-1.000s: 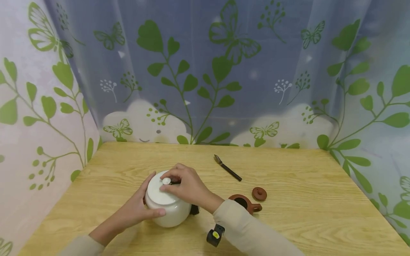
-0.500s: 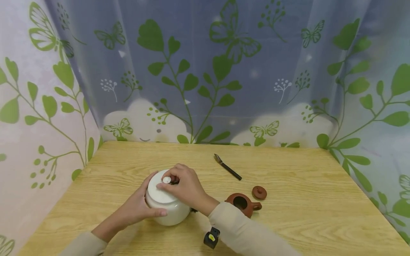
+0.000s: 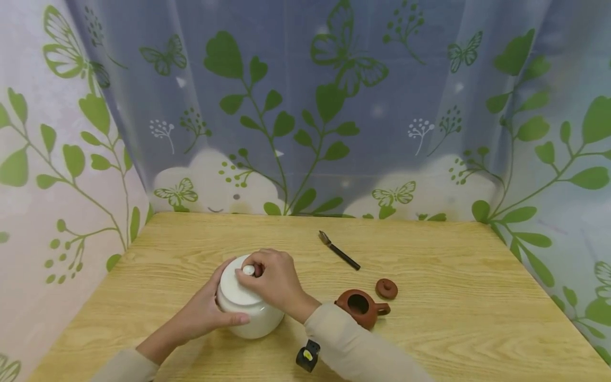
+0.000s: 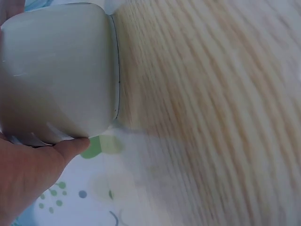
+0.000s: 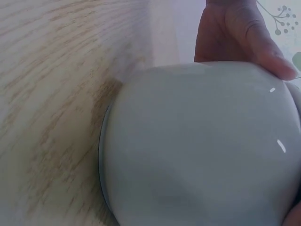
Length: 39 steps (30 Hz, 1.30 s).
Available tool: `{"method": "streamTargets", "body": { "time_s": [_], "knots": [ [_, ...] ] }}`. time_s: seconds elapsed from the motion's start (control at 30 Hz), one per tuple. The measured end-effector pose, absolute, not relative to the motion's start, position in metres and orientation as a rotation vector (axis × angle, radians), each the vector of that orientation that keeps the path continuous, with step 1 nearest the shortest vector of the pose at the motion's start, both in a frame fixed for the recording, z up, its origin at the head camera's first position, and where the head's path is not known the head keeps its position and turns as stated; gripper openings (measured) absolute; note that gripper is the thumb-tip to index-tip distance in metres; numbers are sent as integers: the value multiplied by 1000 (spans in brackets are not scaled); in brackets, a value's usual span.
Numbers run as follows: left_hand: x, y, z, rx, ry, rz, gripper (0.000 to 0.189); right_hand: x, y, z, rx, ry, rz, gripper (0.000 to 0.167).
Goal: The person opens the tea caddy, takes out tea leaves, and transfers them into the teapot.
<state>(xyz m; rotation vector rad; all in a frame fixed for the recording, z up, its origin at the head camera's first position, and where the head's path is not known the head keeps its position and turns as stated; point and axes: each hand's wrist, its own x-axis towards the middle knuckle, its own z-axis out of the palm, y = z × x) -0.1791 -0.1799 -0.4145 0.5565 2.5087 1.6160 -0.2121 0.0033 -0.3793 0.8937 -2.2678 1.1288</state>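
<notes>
A white lidded ceramic jar [image 3: 253, 321] stands upright on the wooden table. My left hand [image 3: 202, 310] grips its left side, thumb across the front and fingers round the back. In the left wrist view the thumb lies along the jar's glossy wall [image 4: 56, 75]. On top sits a round white lid [image 3: 230, 281] with a small knob [image 3: 249, 270]. My right hand [image 3: 277, 278] is over the lid, thumb and curled fingers pinching the knob. Something small and dark reddish [image 3: 258, 270] shows beside the knob under those fingers. The right wrist view shows mostly the jar's body [image 5: 197, 146].
Right of the jar, a reddish-brown clay teapot [image 3: 369, 319] stands without its lid, partly behind the right sleeve. Its small lid [image 3: 386, 289] lies close by. Farther back lies a slim dark-handled tool [image 3: 345, 256]. Patterned curtains [image 3: 296, 132] border the table.
My right hand has turned a little on the knob, and its wrist and sleeve have shifted left. The black tassel right of the jar has gone from sight; more of the teapot shows. The left hand keeps its grip.
</notes>
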Motion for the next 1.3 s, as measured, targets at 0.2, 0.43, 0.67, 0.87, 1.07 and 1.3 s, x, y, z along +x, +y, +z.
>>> {"method": "streamTargets", "body": {
  "time_s": [0.2,0.43,0.67,0.87,1.07,1.3],
  "knots": [
    [-179,-179,-414,579,2510,1621,100,-212,1,-383,861,-2219,1165,8],
    [-180,-178,-411,577,2556,1587,101,-213,3,-384,832,-2182,1221,8],
    [-179,-180,-410,565,2556,1583,101,-213,1,-385,839,-2157,1252,8],
    [-178,-181,-410,571,2552,1584,99,-211,0,-386,829,-2138,1290,8],
    [-177,-181,-410,583,2550,1592,99,-210,0,-387,818,-2112,1311,8],
    [-179,-182,-411,583,2544,1596,99,-211,-1,-390,815,-2078,1331,8]
  ]
}}
